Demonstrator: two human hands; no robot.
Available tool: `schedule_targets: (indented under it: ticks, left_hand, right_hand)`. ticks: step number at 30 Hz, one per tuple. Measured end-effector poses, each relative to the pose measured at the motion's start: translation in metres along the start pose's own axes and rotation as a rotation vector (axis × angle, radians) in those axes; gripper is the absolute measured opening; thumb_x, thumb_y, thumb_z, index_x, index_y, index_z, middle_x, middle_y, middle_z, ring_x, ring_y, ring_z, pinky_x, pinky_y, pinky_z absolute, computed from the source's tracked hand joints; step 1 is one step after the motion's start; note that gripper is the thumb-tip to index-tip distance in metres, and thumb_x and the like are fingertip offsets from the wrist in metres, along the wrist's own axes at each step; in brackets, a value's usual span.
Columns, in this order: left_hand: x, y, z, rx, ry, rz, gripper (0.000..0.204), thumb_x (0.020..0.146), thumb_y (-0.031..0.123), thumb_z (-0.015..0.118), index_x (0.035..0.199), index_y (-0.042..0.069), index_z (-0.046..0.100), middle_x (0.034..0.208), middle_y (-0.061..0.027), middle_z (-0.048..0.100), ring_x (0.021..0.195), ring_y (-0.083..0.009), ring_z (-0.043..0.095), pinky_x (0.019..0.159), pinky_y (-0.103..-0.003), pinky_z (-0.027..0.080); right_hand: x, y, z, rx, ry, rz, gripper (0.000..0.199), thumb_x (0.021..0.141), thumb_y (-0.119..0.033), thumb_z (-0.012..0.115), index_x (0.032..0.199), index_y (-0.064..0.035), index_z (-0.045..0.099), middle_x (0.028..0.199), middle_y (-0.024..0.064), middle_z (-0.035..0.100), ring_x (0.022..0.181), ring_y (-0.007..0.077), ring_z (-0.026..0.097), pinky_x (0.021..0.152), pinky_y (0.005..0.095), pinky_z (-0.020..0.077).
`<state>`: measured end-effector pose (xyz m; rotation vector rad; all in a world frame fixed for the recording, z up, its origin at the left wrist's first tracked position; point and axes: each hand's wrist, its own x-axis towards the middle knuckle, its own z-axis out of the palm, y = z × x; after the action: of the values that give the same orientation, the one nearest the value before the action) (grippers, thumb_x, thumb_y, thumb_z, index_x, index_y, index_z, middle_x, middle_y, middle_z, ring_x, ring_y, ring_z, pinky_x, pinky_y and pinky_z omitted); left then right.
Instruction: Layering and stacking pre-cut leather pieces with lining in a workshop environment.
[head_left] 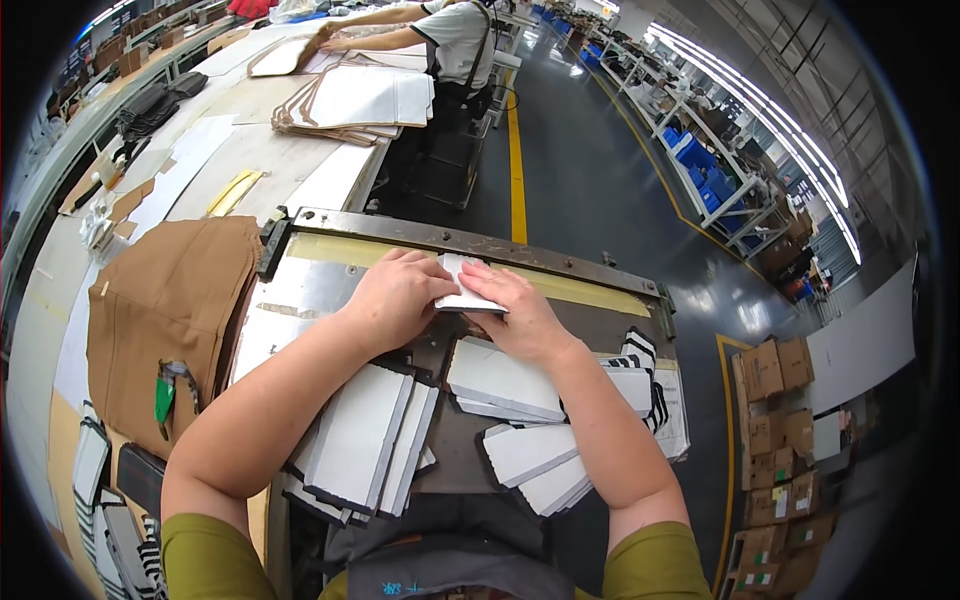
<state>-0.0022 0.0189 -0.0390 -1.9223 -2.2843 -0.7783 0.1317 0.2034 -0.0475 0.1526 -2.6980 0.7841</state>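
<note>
Head view: left hand (395, 295) pinched the white panel's (462, 299) left side; right hand (522, 312) gripped it, fingers on top, likely for steadiness, near the metal surface's (320, 285) far edge. Panel stacks (355, 435) fanned toward the near edge, probably for easy reach.

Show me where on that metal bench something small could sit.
Bare: silver metal between the brown fabric and left forearm; a narrow dark patch between the left stack and right stacks of white pieces. Crowded: around the left hand and right hand at their white piece; right edge, under striped strips.
</note>
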Motion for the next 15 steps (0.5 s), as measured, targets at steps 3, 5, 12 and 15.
schedule_targets:
  ticks: [3, 5, 12, 15]
  left_hand:
    - [0.002, -0.006, 0.011, 0.113, 0.155, 0.030, 0.033, 0.077, 0.003, 0.067, 0.108, 0.010, 0.073, 0.119, -0.0079, 0.068, 0.114, -0.0267, 0.061, 0.103, -0.040, 0.044]
    - [-0.001, -0.007, 0.011, 0.122, 0.139, 0.026, 0.033, 0.079, 0.003, 0.065, 0.110, 0.010, 0.073, 0.120, -0.0080, 0.068, 0.114, -0.0266, 0.061, 0.103, -0.039, 0.044]
    - [0.004, -0.003, 0.012, 0.225, 0.126, -0.003, 0.031, 0.082, 0.008, 0.063, 0.111, 0.011, 0.072, 0.123, -0.0074, 0.067, 0.114, -0.0238, 0.061, 0.102, -0.039, 0.043]
    - [0.003, -0.005, 0.014, 0.248, 0.173, 0.026, 0.029, 0.083, 0.010, 0.063, 0.110, 0.012, 0.073, 0.117, -0.0067, 0.067, 0.111, -0.0236, 0.060, 0.098, -0.038, 0.043]
  right_hand:
    - [0.001, -0.002, -0.002, -0.144, -0.010, -0.026, 0.050, 0.076, -0.003, 0.075, 0.125, -0.0070, 0.066, 0.132, 0.0126, 0.063, 0.132, 0.0276, 0.052, 0.115, 0.0450, 0.0347]
    - [0.000, -0.011, 0.000, -0.208, 0.010, -0.040, 0.048, 0.076, -0.002, 0.072, 0.124, -0.0072, 0.067, 0.131, 0.0132, 0.064, 0.131, 0.0274, 0.054, 0.115, 0.0450, 0.0346]
    - [0.001, -0.004, 0.002, -0.292, 0.052, -0.021, 0.039, 0.082, -0.001, 0.058, 0.118, -0.0077, 0.071, 0.131, 0.0153, 0.064, 0.127, 0.0274, 0.057, 0.114, 0.0446, 0.0356]
    - [0.001, -0.004, 0.004, -0.314, 0.077, -0.063, 0.037, 0.083, -0.001, 0.058, 0.116, -0.0077, 0.072, 0.127, 0.0143, 0.066, 0.122, 0.0279, 0.059, 0.111, 0.0443, 0.0383]
